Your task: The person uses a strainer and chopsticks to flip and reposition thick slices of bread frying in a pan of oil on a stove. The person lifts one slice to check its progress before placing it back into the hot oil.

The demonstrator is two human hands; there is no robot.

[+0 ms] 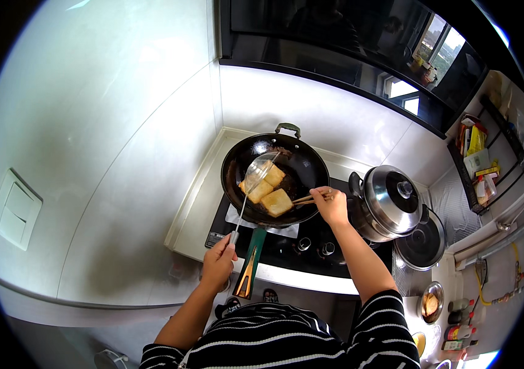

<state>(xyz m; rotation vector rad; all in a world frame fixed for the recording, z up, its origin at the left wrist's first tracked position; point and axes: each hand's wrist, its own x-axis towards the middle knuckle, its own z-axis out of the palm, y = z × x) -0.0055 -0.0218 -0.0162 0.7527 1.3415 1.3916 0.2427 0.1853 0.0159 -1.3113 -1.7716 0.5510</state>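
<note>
Head view: wok (302, 166) sits on the stove (311, 243) in a tiled corner, walls close behind and left, steel pot (391, 200) just beside it. Left hand (219, 261) clasps a strainer (260, 169); right hand (330, 206) pinches chopsticks (308, 198). Chopstick tips are hard to make out. Golden tofu slabs (276, 202) lie inside the wok.

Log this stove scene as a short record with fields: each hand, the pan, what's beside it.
left hand: grips the handle of a wire skimmer, its basket over the wok
right hand: holds wooden chopsticks against a fried piece
wok: black, on the stove, holds three golden fried slabs
beside it: steel lidded pot to the right
</note>
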